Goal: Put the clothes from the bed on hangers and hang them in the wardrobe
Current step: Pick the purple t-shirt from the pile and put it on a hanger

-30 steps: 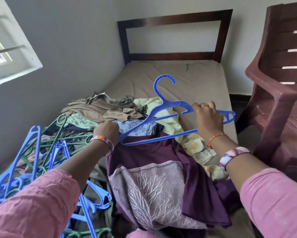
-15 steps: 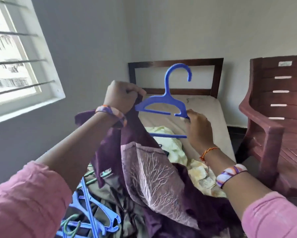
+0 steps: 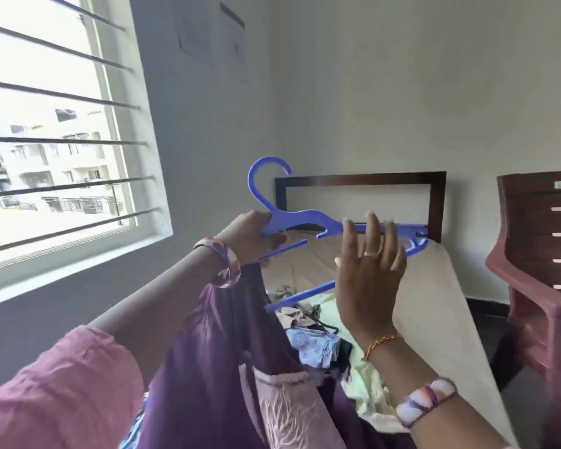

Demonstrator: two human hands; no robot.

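Hanger plastic is stiff and light, so your left hand can carry it alone, fingers curled round its left shoulder with the purple dress bunched just beneath them. Your right hand is spread, fingers straight against the right arm, gripping nothing. Soft, slippery-looking cloth: take it at the neckline.

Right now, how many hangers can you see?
1. A blue hanger is held up over the bed: the left hand grips its left end together with the purple garment, and the right hand is open at its right side. Others may be out of view.
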